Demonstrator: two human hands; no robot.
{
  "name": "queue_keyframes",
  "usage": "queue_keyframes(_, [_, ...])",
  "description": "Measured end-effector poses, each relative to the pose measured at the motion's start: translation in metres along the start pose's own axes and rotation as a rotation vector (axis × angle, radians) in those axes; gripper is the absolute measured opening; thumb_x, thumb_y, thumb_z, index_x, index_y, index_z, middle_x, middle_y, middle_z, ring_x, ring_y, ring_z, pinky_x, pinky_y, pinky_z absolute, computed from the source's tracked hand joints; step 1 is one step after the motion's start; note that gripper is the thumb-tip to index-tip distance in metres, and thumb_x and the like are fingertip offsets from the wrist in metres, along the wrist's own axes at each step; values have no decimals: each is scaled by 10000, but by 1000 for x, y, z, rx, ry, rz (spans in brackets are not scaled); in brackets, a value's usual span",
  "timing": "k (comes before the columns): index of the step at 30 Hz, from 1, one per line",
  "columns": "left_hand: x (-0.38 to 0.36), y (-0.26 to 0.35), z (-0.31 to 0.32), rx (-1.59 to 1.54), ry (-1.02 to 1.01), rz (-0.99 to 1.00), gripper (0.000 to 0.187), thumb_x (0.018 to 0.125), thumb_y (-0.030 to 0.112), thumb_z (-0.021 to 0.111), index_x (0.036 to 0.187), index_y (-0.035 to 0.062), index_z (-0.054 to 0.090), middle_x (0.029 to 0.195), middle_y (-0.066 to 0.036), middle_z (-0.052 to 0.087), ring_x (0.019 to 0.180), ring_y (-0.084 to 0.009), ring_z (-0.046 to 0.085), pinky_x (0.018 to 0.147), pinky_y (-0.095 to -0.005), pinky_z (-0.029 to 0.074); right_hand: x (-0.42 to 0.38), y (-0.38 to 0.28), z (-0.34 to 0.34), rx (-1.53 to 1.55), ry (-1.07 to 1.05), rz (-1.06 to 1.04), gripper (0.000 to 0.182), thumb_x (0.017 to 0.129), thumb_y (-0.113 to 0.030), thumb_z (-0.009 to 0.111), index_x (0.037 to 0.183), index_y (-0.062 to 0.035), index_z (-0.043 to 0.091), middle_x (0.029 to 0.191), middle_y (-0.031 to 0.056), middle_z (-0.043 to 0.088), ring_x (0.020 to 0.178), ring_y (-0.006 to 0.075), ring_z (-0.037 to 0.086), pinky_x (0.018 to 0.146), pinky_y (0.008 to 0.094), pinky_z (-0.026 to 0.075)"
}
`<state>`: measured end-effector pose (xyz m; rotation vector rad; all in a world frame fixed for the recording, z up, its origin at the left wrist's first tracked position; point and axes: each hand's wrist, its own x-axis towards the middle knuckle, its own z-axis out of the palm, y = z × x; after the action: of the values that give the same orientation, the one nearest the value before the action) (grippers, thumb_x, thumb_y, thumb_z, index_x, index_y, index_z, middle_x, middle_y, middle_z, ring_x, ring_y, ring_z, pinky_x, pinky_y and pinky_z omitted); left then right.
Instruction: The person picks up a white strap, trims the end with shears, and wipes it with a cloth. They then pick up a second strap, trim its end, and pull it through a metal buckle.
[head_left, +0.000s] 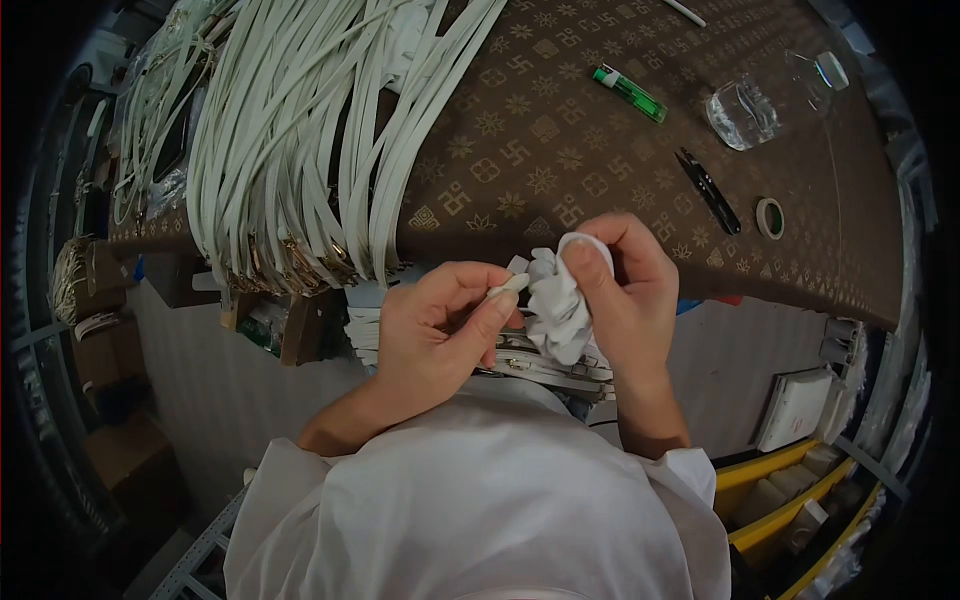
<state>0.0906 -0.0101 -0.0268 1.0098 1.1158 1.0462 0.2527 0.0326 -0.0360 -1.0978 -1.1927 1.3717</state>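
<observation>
My right hand point(637, 290) grips a bunched white cloth point(560, 318), with the thumb pressed over its top fold. Close beside it, my left hand point(445, 318) pinches the narrow off-white end of a strap point(513, 284) between thumb and fingertips. The strap end meets the left edge of the cloth in this view. Below both hands, several white straps with metal buckles point(540, 365) lie across my lap, partly hidden by the hands and the cloth.
Many white straps point(290, 130) with gold fittings hang over the left table edge. On the brown patterned tablecloth point(540, 130) lie a green lighter point(630, 93), black thread snips point(708, 190), a tape roll point(769, 218) and a clear water bottle point(745, 112). Yellow bins point(745, 480) stand at lower right.
</observation>
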Motion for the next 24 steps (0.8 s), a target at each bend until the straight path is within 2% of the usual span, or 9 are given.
queue_keyframes(2, [-1,-1,0,10,-6,19,149,848,12,541,987,-42,536,748,-74,623,511,-37,498,433,-176,409,1,-7,5,-339,-124,-443,123,709,-4,666,811,8,600,797,83,560,651,125,540,544,223,421])
queue_keyframes(6, [3,5,-6,-94,-81,-101,164,872,62,527,1007,-31,535,735,-61,600,500,-28,443,446,-169,377,0,-9,-3,-414,-223,-358,116,706,12,654,809,17,600,823,76,556,722,107,525,595,205,413])
queue_keyframes(8, [2,12,-9,-101,-96,-112,168,877,74,524,1010,-28,536,726,-59,596,495,-28,429,447,-169,367,10,-9,-16,-399,-107,-326,165,699,36,644,862,20,623,825,78,558,692,136,550,566,227,430])
queue_keyframes(9, [3,14,-9,-110,-110,-123,173,881,86,521,1013,-25,537,717,-57,593,490,-28,416,449,-168,357,13,-11,-20,-197,-99,-234,147,724,26,629,871,20,633,860,67,550,729,122,536,596,214,423])
queue_keyframes(12, [5,11,-6,-112,-64,-85,145,872,68,521,987,-16,545,665,-84,588,437,-27,388,410,-158,321,21,-22,-38,-147,-159,-396,112,755,12,610,866,21,623,891,60,543,747,112,519,638,203,414])
queue_keyframes(16, [7,9,-5,-116,-85,-51,149,875,71,518,991,-19,545,673,-82,590,441,-29,395,412,-158,322,14,-27,-37,-145,-113,-262,117,751,9,600,867,12,586,910,86,550,762,143,528,656,224,425])
queue_keyframes(19, [7,10,-6,-93,-131,-96,177,880,75,518,1026,-23,540,727,-58,593,497,-28,423,446,-163,347,4,-30,-22,-548,-223,-571,229,653,44,625,876,8,587,933,146,554,779,263,558,636,302,473])
queue_keyframes(22, [9,9,-8,-142,-167,-140,178,879,86,523,1018,-23,547,711,-56,584,496,-27,419,438,-158,334,7,-18,-5,-540,-354,-807,276,614,73,632,880,12,584,924,134,555,740,271,559,622,314,477])
queue_keyframes(24, [14,9,-11,-335,-167,-316,183,867,104,541,992,-27,561,683,-52,568,490,-28,412,423,-152,305,-1,-14,-1,-512,-299,-705,244,645,60,636,882,7,606,907,132,569,709,207,557,618,284,468])
